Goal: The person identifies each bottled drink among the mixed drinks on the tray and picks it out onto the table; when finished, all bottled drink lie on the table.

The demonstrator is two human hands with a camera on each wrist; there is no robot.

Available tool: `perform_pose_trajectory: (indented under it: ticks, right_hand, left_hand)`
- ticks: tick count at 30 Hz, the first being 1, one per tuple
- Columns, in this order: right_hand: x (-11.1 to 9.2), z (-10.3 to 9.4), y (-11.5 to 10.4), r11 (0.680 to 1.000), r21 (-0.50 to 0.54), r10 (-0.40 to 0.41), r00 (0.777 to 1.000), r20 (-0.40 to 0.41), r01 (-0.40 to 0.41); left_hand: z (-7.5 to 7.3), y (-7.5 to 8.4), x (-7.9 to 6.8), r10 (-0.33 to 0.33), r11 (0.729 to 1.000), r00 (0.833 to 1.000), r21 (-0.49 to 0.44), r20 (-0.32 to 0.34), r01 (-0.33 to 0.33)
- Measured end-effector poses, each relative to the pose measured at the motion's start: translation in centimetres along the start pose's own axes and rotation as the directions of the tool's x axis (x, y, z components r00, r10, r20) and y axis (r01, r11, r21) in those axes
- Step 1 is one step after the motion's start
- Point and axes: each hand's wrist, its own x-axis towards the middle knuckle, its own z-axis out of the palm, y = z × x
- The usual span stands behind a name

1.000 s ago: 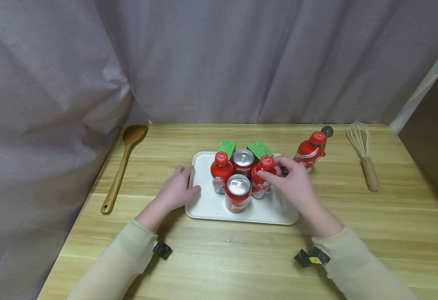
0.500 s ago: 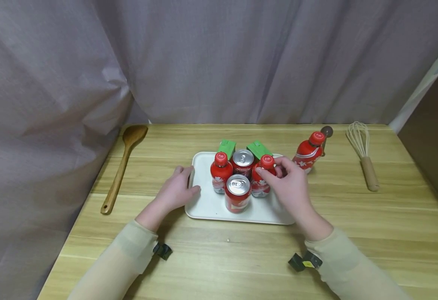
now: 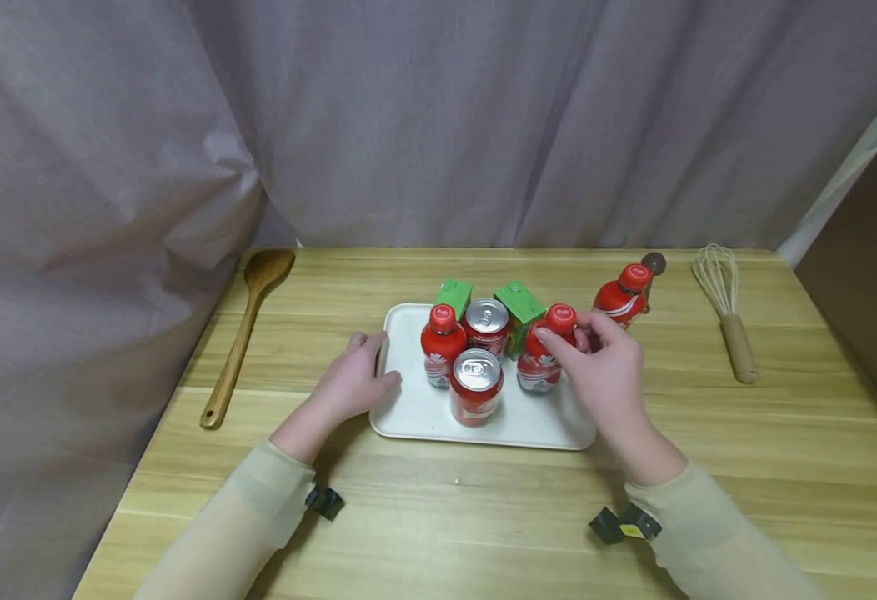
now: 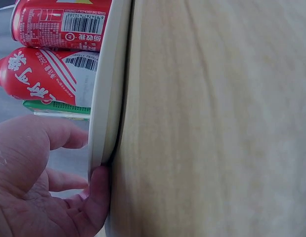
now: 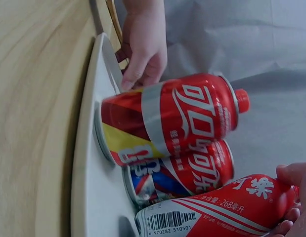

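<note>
My right hand (image 3: 605, 367) pinches a red plastic cola bottle (image 3: 538, 368) just below its cap, over the right part of a white tray (image 3: 536, 427). The bottle leans a little in the right wrist view, and whether its base touches the tray I cannot tell. At the tray's left edge my left hand (image 3: 352, 379) grips the rim, with one finger low against its outer side in the left wrist view. On the tray stand a front cola can (image 3: 476, 398), a rear can (image 3: 487, 317), another red bottle (image 3: 443, 343) and two green cartons (image 3: 455, 293) behind.
Beyond my right hand a further red bottle (image 3: 622, 300) stands on the wooden table, partly hidden, beside a dark round-headed object (image 3: 654, 265). A whisk (image 3: 739, 342) lies far right, a wooden spoon-like turner (image 3: 239, 337) far left. A grey curtain (image 3: 423, 125) hangs behind the table.
The held bottle has moved right with my right hand, away from the cans, uncovering more of the right green carton. My left hand has stayed at the tray's edge.
</note>
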Motion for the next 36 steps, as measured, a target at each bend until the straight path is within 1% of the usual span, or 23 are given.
perform_pose_trajectory:
  ticks: [7, 10, 14, 18, 23, 27, 32, 36]
  right_hand:
    - [0.4, -1.8, 0.5, 0.999, 0.021, 0.027, 0.999, -0.046, -0.026]
    - [0.9, -2.9, 0.8, 1.000, 0.013, 0.013, 0.997, -0.080, -0.012]
    - [1.6, -4.5, 1.2, 1.000, -0.010, 0.015, 0.992, -0.126, -0.016]
    - [2.2, -5.8, 1.8, 0.999, -0.021, 0.039, 0.988, -0.148, -0.043]
    - [2.5, -6.8, 2.6, 0.997, -0.022, 0.074, 0.985, -0.155, -0.078]
    - [2.5, -7.4, 3.2, 0.994, -0.046, 0.094, 0.984, -0.151, -0.102]
    - [2.3, -7.9, 3.9, 0.988, -0.090, 0.115, 0.982, -0.148, -0.130]
    - [2.3, -8.0, 4.3, 0.985, -0.097, 0.130, 0.981, -0.147, -0.145]
  left_hand:
    - [0.0, 0.1, 0.0, -0.001, 1.000, 1.000, 0.003, 0.002, 0.001]
    - [0.1, 0.0, 0.1, 0.002, 1.000, 1.000, 0.005, -0.002, -0.002]
    - [0.2, -0.1, 0.1, 0.005, 1.000, 1.000, 0.008, -0.005, -0.005]
    - [0.2, -0.1, 0.2, 0.006, 1.000, 1.000, 0.012, -0.003, -0.006]
    - [0.1, 0.0, 0.1, 0.005, 1.000, 1.000, 0.014, 0.001, -0.005]
    - [0.2, 0.0, 0.0, 0.003, 1.000, 1.000, 0.014, -0.002, -0.003]
    - [0.1, 0.0, -0.1, 0.016, 1.000, 1.000, 0.013, -0.007, -0.016]
    - [0.0, 0.1, -0.2, 0.021, 1.000, 1.000, 0.013, -0.011, -0.021]
